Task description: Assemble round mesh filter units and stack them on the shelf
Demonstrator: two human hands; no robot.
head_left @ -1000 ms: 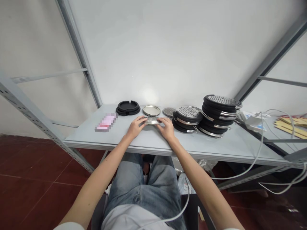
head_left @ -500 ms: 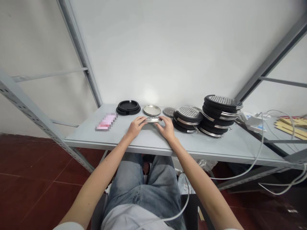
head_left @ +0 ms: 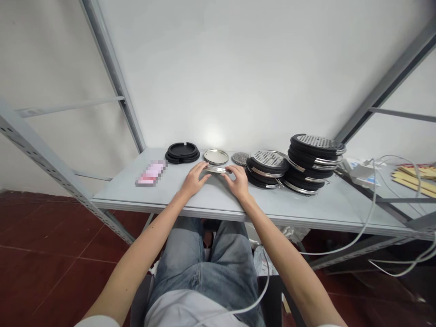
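Between my two hands a round silvery metal disc point(head_left: 217, 169) is held up, tilted so that mostly its rim shows. My left hand point(head_left: 195, 178) grips its left edge with the fingers on top. On the right edge, my right hand point(head_left: 237, 180) pinches it between thumb and fingers. Just behind the disc lie shallow round metal trays point(head_left: 215, 156), seemingly stacked. A perforated metal disc point(head_left: 240, 158) rests to their right, and black round rings point(head_left: 182, 152) are piled to their left.
Stacks of black-rimmed perforated discs point(head_left: 268, 160) and a taller stack point(head_left: 315, 156) stand on the right of the grey shelf point(head_left: 163, 193). A blurred pink phone-like object point(head_left: 151, 173) lies left. A white cable point(head_left: 364, 222) crosses the shelf's right front edge.
The metal disc has tipped, so its perforated face no longer shows and its rim faces me. Both hands have kept hold of it, with the fingers shifting slightly upward.
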